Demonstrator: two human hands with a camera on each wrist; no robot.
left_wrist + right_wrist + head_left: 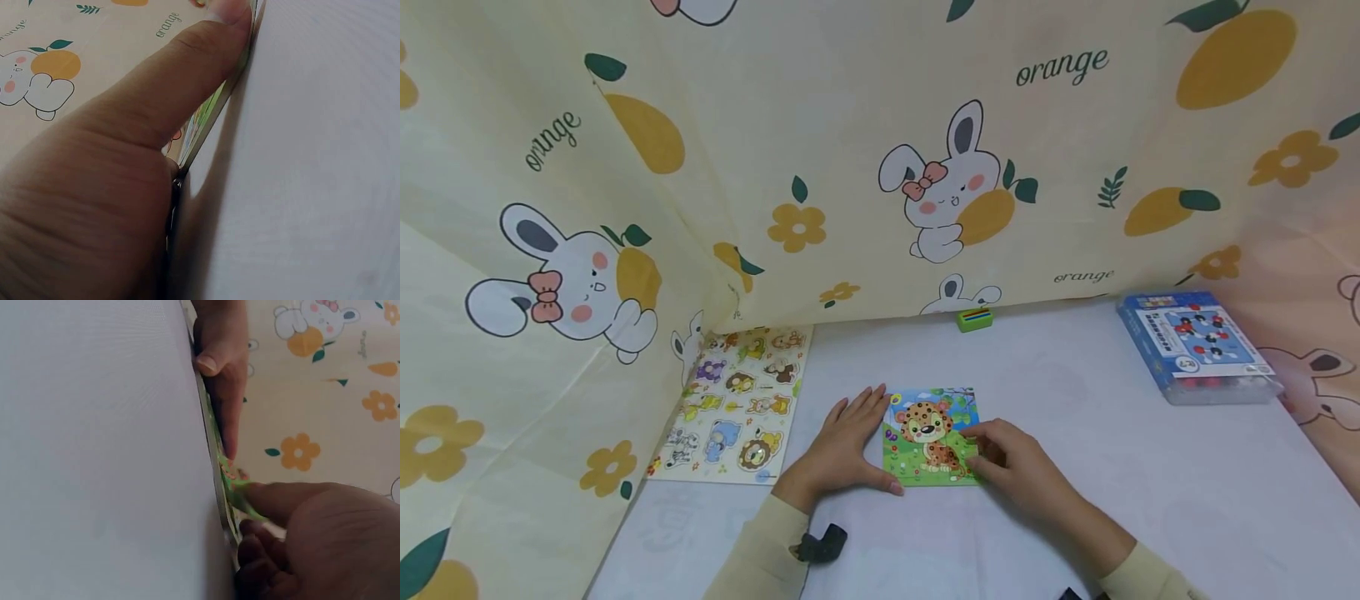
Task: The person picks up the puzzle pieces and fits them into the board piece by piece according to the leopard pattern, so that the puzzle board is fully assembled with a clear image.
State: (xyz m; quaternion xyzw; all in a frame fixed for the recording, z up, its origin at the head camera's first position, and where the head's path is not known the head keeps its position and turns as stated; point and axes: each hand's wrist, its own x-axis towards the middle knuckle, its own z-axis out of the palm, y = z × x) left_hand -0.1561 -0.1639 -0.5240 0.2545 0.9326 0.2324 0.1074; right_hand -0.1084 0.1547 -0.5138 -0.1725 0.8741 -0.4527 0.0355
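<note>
A small square leopard jigsaw puzzle (pixel 917 473) lies flat on the white tabletop in the head view. My left hand (pixel 844 450) rests along its left side with straight fingers, the thumb at its lower left corner. In the left wrist view that thumb lies along the puzzle's edge. Over the puzzle's right edge is my right hand (pixel 1022 467). In the right wrist view it pinches a green puzzle piece (pixel 242 495) between thumb and fingers, tilted up at the board. My fingers hide part of the piece and the puzzle's right side.
At the left lies an animal picture board (pixel 741 429). A green pencil sharpener (pixel 975 321) or similar small block sits at the back by the rabbit-print curtain (pixel 850 125). A blue boxed set (pixel 1198 346) with a clear lower part stands at the back right.
</note>
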